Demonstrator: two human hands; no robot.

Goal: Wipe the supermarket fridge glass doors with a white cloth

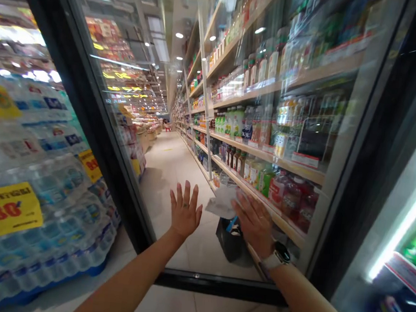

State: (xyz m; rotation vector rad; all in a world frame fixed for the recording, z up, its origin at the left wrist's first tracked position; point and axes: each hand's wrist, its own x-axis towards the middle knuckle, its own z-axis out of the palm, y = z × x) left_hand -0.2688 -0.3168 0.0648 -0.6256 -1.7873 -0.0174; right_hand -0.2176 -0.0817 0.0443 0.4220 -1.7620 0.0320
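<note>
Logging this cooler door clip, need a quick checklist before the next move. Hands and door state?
1. Left hand open, fingers spread, nothing in it: ok.
2. Right hand open, fingers spread: ok.
3. Both palms in contact with the glass door: cannot tell.
4. Right hand free of the white sheet by its fingers: cannot tell, it is blurred and may be held or behind the glass.
5. Black bag apart from both hands: ok.
6. Door latched or ajar: cannot tell.
</note>
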